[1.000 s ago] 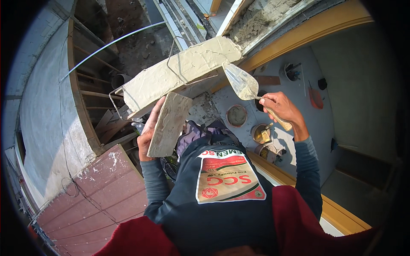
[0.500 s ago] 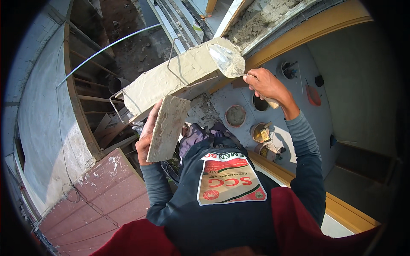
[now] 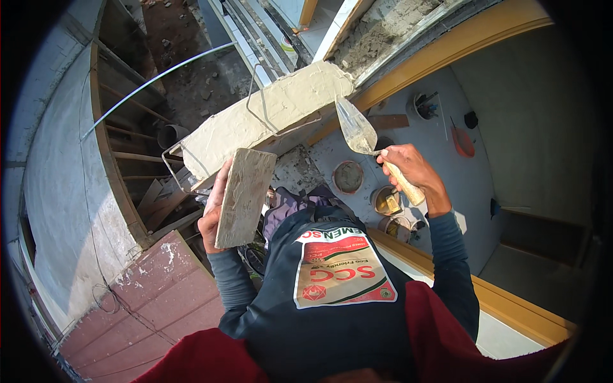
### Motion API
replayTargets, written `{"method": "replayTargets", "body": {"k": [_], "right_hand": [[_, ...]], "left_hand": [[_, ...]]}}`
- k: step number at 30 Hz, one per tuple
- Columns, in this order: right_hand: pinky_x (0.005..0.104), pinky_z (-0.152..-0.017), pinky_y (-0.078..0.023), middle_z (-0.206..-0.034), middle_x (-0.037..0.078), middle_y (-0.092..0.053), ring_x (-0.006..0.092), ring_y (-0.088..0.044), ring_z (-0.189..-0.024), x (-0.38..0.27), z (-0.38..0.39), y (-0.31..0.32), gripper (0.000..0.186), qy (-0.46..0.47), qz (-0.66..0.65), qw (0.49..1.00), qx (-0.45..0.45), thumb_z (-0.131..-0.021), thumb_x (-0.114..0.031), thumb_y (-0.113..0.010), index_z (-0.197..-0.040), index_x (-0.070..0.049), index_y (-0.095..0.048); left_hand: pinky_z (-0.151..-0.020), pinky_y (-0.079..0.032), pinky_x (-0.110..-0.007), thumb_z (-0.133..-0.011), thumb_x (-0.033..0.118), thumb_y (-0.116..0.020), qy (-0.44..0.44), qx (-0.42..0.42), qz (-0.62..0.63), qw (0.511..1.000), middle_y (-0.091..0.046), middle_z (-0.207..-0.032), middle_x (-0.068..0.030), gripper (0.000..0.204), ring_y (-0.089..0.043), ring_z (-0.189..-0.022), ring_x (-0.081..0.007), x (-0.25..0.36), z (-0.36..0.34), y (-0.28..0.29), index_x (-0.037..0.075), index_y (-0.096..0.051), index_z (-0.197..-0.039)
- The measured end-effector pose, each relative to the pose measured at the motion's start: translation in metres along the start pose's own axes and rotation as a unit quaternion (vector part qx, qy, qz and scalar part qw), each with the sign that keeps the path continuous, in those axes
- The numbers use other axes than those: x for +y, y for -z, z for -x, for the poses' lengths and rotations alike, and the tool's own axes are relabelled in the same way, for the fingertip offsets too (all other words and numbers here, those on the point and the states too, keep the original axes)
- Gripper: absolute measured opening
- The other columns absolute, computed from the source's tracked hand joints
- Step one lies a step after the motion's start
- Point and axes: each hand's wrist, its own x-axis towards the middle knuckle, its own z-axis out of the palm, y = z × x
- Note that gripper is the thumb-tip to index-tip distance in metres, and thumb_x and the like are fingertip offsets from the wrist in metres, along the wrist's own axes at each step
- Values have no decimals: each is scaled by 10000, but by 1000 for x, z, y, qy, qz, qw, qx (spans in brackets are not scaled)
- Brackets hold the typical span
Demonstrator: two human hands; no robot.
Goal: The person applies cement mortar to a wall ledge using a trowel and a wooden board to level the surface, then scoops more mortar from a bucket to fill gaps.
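Note:
My left hand (image 3: 214, 217) is closed on a flat, mortar-smeared board (image 3: 246, 198), held just below a long ledge (image 3: 268, 99) coated in cream plaster. Bent wire brackets (image 3: 167, 159) straddle the ledge. My right hand (image 3: 412, 169) grips the wooden handle of a pointed trowel (image 3: 357, 131). The trowel's tip is at the ledge's right-hand lower edge; whether it touches, I cannot tell. Some pale material is smeared on the metal blade.
Below right, on a tiled floor, stand buckets (image 3: 348, 177) and a red scoop-like item (image 3: 463, 142), beyond a yellow frame (image 3: 460, 48). At left are a grey curved wall (image 3: 64, 191), timber bars, a pale pipe (image 3: 156, 80) and a pinkish panel (image 3: 140, 300). Below me is an open drop.
Half a second ago the trowel blade lay over the plaster's right end; it has since moved down and right to the edge. The board in my left hand is slightly lower in view.

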Motion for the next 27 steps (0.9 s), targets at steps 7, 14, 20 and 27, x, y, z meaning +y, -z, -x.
{"method": "replayTargets", "body": {"k": [7, 14, 20, 27], "right_hand": [[205, -366, -419, -681, 14, -575, 68, -529, -463, -18, -13, -1, 316, 23, -134, 991, -17, -981, -325, -550, -939, -16, -606], [224, -369, -423, -684, 21, -562, 83, -526, -467, -21, -59, 3, 327, 16, -150, 988, -22, -973, -342, -557, -948, -18, -591], [242, -385, -437, -705, 36, -550, 96, -533, -494, -28, -58, -8, 348, 11, -124, 990, -65, -971, -324, -531, -970, 20, -583], [226, -361, -432, -695, 31, -555, 83, -533, -473, -49, -53, -19, 358, -3, -174, 967, -188, -986, -329, -530, -985, 23, -593]], "left_hand": [[-1072, -406, -404, -578, 333, -657, 12, -15, -9, 1000, -348, -1504, -207, 1100, -459, -1322, -336, 2, -7, -3, -8, -203, -1520], [-1075, -407, -407, -583, 314, -646, 5, -20, 4, 1000, -368, -1487, -222, 1083, -468, -1314, -345, 3, -2, -1, -4, -208, -1520], [-1068, -418, -417, -580, 321, -656, 0, 14, 17, 1000, -364, -1487, -227, 1092, -500, -1282, -360, 2, 6, 8, -11, -205, -1517], [-1067, -412, -409, -572, 316, -652, 2, -5, 8, 1000, -367, -1492, -201, 1084, -468, -1313, -338, 4, 4, 3, -4, -223, -1514]]}}
